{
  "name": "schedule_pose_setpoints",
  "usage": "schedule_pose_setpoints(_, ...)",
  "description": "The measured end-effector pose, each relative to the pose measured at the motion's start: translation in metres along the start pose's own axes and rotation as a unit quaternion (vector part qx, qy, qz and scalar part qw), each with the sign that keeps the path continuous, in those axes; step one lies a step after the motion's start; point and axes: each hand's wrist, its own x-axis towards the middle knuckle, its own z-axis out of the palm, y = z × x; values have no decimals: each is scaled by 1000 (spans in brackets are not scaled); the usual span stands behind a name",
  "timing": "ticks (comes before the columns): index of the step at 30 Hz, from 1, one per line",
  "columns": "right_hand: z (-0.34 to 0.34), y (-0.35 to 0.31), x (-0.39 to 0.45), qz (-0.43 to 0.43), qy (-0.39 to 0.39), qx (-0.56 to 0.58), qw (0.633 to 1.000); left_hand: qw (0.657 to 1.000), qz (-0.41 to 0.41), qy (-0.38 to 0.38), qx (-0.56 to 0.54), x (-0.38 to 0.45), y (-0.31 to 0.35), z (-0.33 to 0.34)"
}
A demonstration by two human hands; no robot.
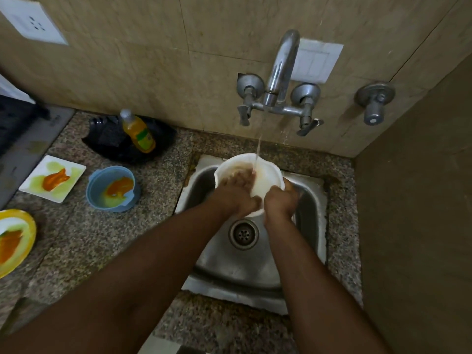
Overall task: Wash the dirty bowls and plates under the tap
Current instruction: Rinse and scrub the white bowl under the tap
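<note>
A white bowl [265, 180] is held over the steel sink [314, 200], tilted, under the stream from the tap [281, 70]. My right hand [281, 200] grips its near right rim. My left hand [236, 187] reaches inside the bowl, fingers spread against the wet brownish inner wall where the water lands. On the counter to the left wait a blue bowl [102, 182] with orange and green smears, a white square plate [33, 185] with similar smears, and a yellow-rimmed plate [26, 226] at the left edge.
A yellow dish-soap bottle [139, 131] lies on a black tray [107, 139] by the wall. The drain [243, 234] sits in the sink's middle. A stove [15, 118] is at far left. A side wall [413, 226] closes in the right.
</note>
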Motion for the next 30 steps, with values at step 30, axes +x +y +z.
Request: schedule_pose_setpoints(30,-35,-2,-16,-227,92,14,969,699,-254,370,-557,0,28,28)
